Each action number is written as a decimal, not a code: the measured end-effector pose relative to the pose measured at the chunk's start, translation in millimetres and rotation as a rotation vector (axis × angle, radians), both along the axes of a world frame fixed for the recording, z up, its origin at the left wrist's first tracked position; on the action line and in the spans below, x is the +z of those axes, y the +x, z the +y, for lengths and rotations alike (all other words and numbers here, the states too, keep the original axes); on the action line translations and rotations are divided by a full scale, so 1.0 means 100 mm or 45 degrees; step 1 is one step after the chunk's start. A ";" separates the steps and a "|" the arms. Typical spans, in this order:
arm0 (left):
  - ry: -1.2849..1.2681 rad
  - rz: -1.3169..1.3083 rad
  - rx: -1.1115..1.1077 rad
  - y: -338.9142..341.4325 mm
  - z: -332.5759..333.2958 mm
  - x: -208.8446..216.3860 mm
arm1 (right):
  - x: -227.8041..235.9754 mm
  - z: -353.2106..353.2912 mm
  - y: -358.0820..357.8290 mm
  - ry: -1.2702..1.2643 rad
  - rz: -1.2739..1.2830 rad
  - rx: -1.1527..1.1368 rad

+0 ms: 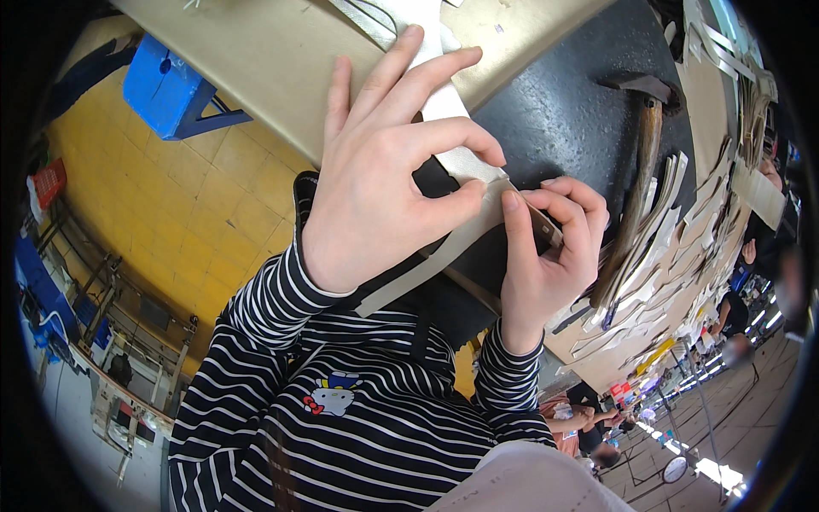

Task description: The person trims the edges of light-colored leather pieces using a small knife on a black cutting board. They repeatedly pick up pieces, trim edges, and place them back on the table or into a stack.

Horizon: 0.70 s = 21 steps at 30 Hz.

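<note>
Pinching the beige strip (490,213) in left hand (375,179), fanning spare fingers clear; gripping alongside with curled right hand (550,264), probably for alignment.

White strip (444,103) apparently cut off at top.

I can read no word, number or sign anywhere in my view. The pale strip (445,255) I am holding gives me no lettering to read. Low in front of me, the whitish cloth (546,480) bears faint marks, too dim to make out. Far off at the lower right hangs a round dial (674,469), its face too small for me to read.
</note>
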<state>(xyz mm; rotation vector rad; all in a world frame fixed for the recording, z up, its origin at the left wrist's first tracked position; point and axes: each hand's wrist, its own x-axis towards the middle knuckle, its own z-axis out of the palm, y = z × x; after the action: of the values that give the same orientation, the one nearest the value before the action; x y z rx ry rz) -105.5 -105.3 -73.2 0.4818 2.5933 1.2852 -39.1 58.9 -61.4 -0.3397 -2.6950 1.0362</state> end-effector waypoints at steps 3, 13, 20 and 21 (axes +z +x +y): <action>-0.007 0.008 0.007 0.00 0.01 0.00 | -0.01 0.00 0.00 0.004 0.003 -0.001; -0.064 0.052 -0.002 0.01 0.03 0.01 | 0.07 0.01 -0.03 0.030 -0.071 0.061; -0.066 0.050 -0.005 0.00 0.04 0.02 | 0.05 -0.01 -0.04 -0.009 -0.075 -0.010; -0.076 0.046 -0.008 0.00 0.04 0.02 | 0.04 -0.02 -0.05 -0.013 -0.073 -0.023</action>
<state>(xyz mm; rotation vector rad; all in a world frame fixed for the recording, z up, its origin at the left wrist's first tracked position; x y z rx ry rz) -105.6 -101.0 -71.4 0.5065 2.6488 1.2044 -43.8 57.3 -57.4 -0.4007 -2.7330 1.0509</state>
